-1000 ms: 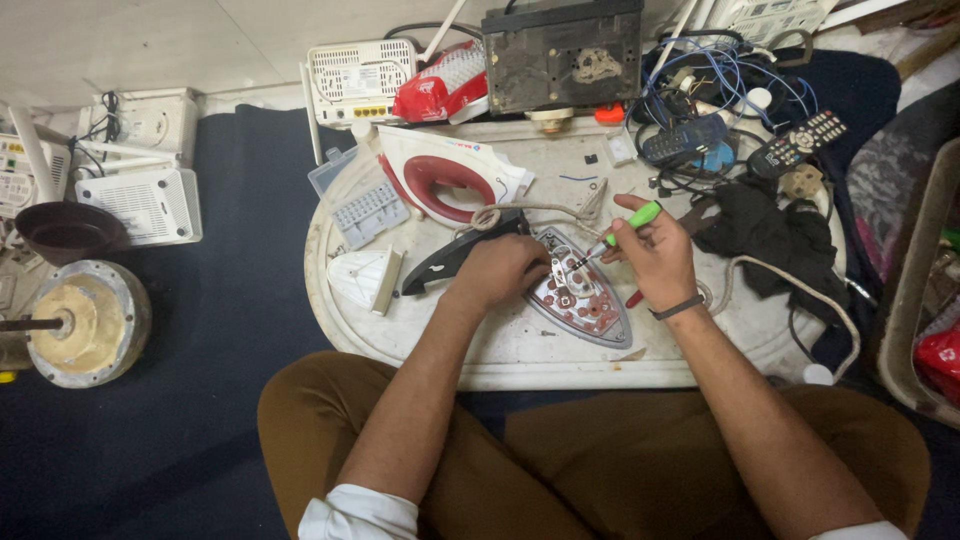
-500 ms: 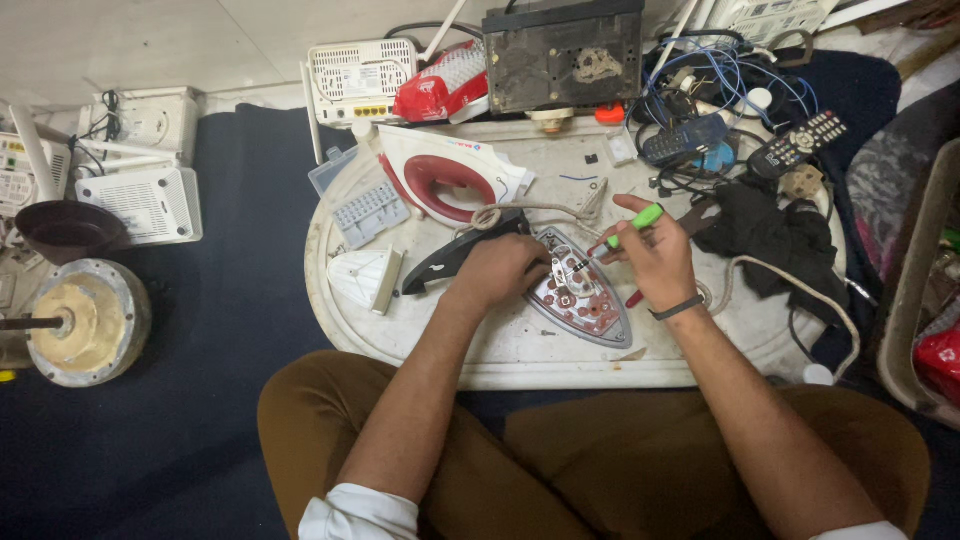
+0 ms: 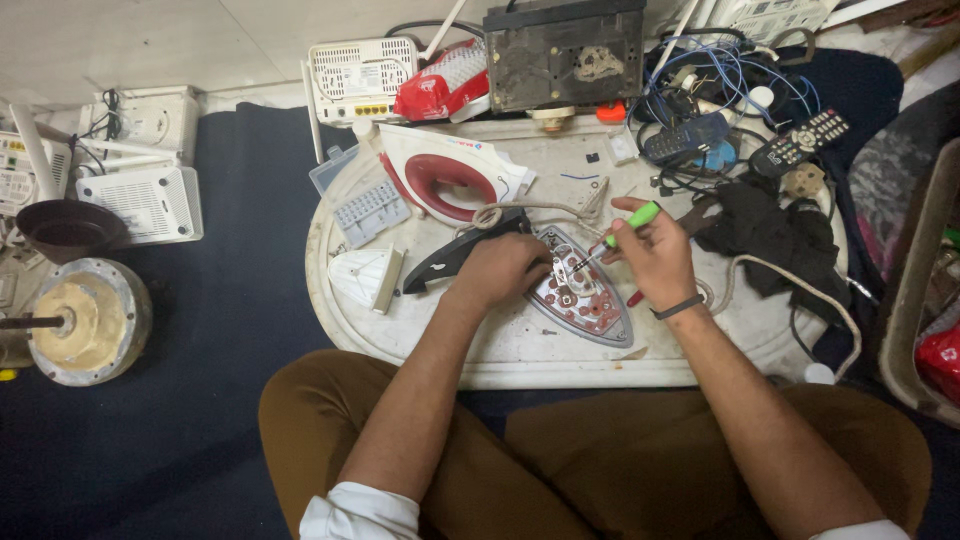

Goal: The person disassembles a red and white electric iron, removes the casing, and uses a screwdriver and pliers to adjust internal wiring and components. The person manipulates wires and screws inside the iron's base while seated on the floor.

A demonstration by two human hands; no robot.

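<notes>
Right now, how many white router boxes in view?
3 clear: one router behind the tray, two stacked at left. A partial one shows at the left edge; others may be hidden.

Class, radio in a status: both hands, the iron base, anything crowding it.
Left hand pressing down on iron base. Right hand shut on green-handled screwdriver, tip at the base. Black handle piece and cord lie close alongside.

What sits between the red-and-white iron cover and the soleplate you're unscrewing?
In the head view, the black handle piece and a looped cord lie between cover and soleplate.
</notes>
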